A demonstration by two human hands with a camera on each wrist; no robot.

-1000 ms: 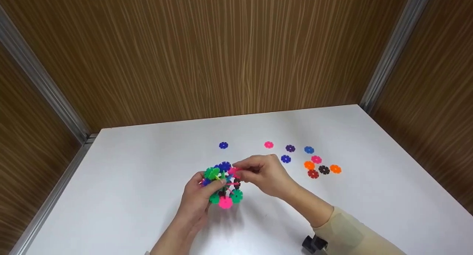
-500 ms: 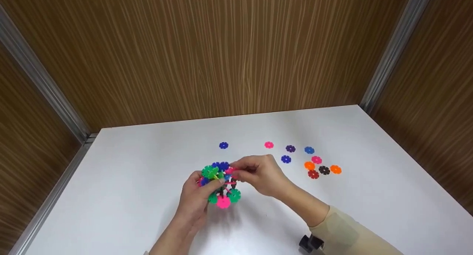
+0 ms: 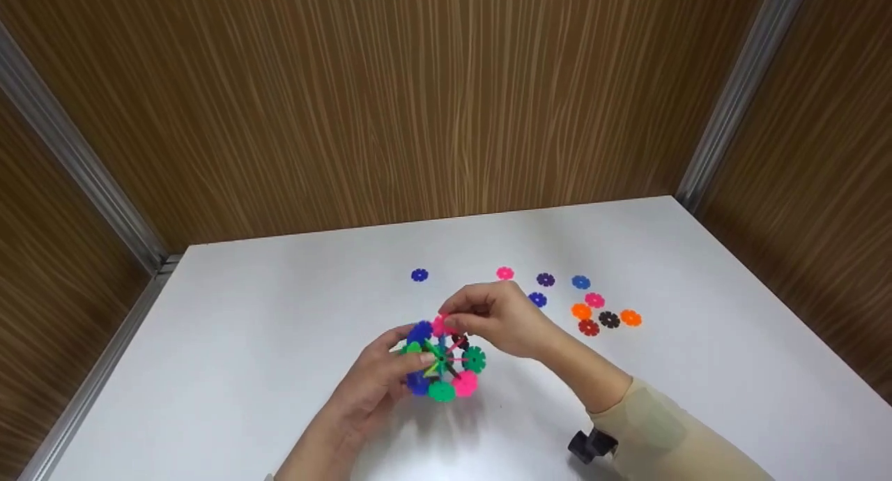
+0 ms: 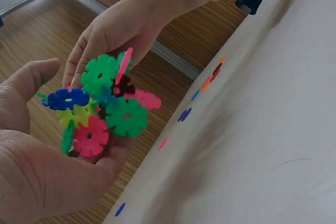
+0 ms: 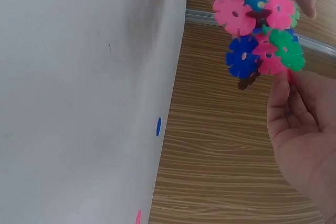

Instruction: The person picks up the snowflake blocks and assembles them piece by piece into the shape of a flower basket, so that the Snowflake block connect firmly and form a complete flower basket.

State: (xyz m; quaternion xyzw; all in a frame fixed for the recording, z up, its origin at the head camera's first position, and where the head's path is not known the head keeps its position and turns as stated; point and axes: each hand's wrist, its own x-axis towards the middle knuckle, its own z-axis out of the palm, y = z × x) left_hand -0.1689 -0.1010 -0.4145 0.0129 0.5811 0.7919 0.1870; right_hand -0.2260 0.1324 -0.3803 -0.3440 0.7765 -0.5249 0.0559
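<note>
A ball-like cluster of interlocking notched discs (image 3: 442, 392), in green, pink, blue, yellow and dark brown, is held above the white table in the head view. My left hand (image 3: 376, 373) grips its left side, thumb laid across the front and fingers behind. From the upper right, my right hand (image 3: 509, 322) pinches a pink disc (image 3: 440, 324) at the top of the cluster between thumb and forefinger. In the left wrist view, green and pink discs (image 4: 126, 117) face the camera. The right wrist view shows my right fingertips (image 5: 282, 90) on a pink edge under the cluster.
Loose notched discs lie on the table (image 3: 265, 314): a blue disc (image 3: 419, 275) behind the cluster, a pink disc (image 3: 505, 273), and several more around a black disc (image 3: 609, 320) at right. A black device (image 3: 591, 446) is at the right sleeve. Wood-grain panels enclose the back and sides.
The cluster has turned in my left hand and shifted slightly right, so other discs face the head camera. My right hand keeps its pinch at the pink disc. The loose discs stay where they were.
</note>
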